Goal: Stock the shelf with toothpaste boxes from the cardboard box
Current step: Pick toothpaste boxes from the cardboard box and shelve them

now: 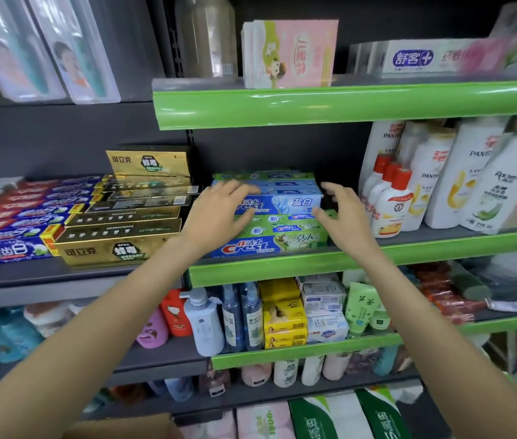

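Blue and green Crest toothpaste boxes [277, 217] lie stacked on the middle shelf [282, 267], which has a green front rail. My left hand [222, 210] rests with spread fingers on the left end of the top blue box [282, 202]. My right hand [342, 213] hovers at the stack's right end, fingers loosely spread, holding nothing. A corner of the cardboard box [124, 427] shows at the bottom edge.
Gold toothpaste boxes [124, 223] and red-blue ones [13, 229] fill the shelf to the left. White shampoo bottles [434, 185] stand right of the stack. Soaps and bottles [282, 315] crowd the shelf below. More boxes [289, 53] sit on the upper shelf.
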A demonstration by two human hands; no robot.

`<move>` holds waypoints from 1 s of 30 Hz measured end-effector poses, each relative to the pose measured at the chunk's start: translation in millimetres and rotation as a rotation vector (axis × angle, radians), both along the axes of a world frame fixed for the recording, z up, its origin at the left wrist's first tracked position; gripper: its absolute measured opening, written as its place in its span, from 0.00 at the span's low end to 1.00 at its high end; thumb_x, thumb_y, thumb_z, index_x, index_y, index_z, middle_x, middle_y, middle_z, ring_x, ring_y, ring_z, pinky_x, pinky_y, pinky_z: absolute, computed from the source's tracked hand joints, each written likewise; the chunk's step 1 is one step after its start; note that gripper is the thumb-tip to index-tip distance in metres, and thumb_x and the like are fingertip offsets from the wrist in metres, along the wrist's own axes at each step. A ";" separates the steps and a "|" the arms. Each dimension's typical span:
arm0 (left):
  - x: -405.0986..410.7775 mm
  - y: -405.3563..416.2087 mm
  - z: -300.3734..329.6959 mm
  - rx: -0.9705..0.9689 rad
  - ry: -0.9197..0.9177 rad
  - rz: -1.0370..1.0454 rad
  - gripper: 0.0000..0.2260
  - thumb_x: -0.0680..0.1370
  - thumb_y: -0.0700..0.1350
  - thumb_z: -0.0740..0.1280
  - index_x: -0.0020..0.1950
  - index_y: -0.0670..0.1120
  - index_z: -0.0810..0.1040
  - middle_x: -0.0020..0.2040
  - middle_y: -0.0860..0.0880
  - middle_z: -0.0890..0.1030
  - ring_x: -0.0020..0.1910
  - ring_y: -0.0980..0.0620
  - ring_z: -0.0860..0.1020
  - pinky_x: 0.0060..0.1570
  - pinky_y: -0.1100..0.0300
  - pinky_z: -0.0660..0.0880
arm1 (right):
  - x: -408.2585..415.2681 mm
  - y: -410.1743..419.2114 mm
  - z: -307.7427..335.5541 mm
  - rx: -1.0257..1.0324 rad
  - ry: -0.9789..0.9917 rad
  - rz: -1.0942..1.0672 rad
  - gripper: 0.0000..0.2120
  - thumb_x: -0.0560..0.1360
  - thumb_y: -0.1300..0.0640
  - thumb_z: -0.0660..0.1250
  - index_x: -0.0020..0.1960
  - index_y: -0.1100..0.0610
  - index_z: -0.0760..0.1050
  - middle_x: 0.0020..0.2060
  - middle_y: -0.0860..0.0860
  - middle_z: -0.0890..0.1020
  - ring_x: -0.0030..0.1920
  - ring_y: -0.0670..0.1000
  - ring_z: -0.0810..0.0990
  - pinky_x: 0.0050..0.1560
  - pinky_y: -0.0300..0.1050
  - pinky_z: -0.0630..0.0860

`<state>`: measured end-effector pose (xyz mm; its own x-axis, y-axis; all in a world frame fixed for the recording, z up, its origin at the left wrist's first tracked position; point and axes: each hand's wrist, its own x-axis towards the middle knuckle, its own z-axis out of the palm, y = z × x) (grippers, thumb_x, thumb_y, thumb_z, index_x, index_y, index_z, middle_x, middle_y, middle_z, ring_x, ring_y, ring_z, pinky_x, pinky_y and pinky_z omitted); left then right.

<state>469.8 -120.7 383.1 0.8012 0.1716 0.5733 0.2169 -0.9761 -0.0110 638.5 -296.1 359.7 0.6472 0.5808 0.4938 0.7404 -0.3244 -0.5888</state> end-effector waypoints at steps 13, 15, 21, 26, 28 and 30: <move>-37.2 -10.1 -31.3 -0.124 0.182 0.061 0.31 0.74 0.64 0.63 0.72 0.49 0.66 0.71 0.48 0.68 0.68 0.46 0.68 0.65 0.50 0.66 | -25.1 -10.4 -9.6 -0.278 0.160 0.047 0.47 0.70 0.42 0.71 0.77 0.54 0.48 0.73 0.57 0.61 0.72 0.56 0.62 0.68 0.51 0.63; -31.5 -15.7 -37.6 -0.133 0.202 0.097 0.31 0.74 0.65 0.61 0.72 0.50 0.65 0.71 0.48 0.68 0.69 0.47 0.66 0.66 0.51 0.66 | -28.4 -6.3 -9.8 -0.261 0.128 0.043 0.46 0.70 0.46 0.72 0.77 0.56 0.47 0.70 0.58 0.66 0.68 0.58 0.68 0.64 0.51 0.67; -18.9 -26.5 -35.6 -0.104 0.018 0.229 0.31 0.74 0.68 0.49 0.65 0.50 0.74 0.61 0.49 0.77 0.59 0.45 0.74 0.54 0.50 0.72 | -11.8 -3.0 7.8 -0.232 -0.038 0.037 0.46 0.72 0.38 0.65 0.77 0.50 0.41 0.76 0.60 0.54 0.73 0.61 0.60 0.67 0.57 0.66; -5.2 -19.2 -19.2 -0.137 0.002 0.269 0.26 0.74 0.62 0.54 0.66 0.49 0.72 0.62 0.48 0.76 0.59 0.44 0.73 0.58 0.48 0.71 | 18.0 24.0 30.9 -0.318 -0.071 0.185 0.41 0.72 0.44 0.69 0.76 0.41 0.46 0.75 0.64 0.48 0.69 0.65 0.66 0.64 0.52 0.68; -2.1 -14.2 -14.6 -0.129 0.004 0.274 0.22 0.76 0.58 0.59 0.66 0.50 0.72 0.64 0.47 0.74 0.60 0.43 0.71 0.61 0.48 0.69 | 26.1 38.9 35.9 -0.390 -0.062 0.244 0.42 0.71 0.45 0.70 0.76 0.40 0.47 0.75 0.65 0.47 0.71 0.65 0.63 0.64 0.50 0.68; 1.4 -10.5 -8.6 -0.105 0.045 0.321 0.20 0.77 0.54 0.64 0.68 0.51 0.70 0.65 0.46 0.73 0.61 0.42 0.69 0.62 0.50 0.66 | 33.0 50.2 37.8 -0.443 -0.018 0.306 0.41 0.71 0.45 0.70 0.76 0.41 0.49 0.76 0.63 0.50 0.74 0.62 0.58 0.66 0.47 0.65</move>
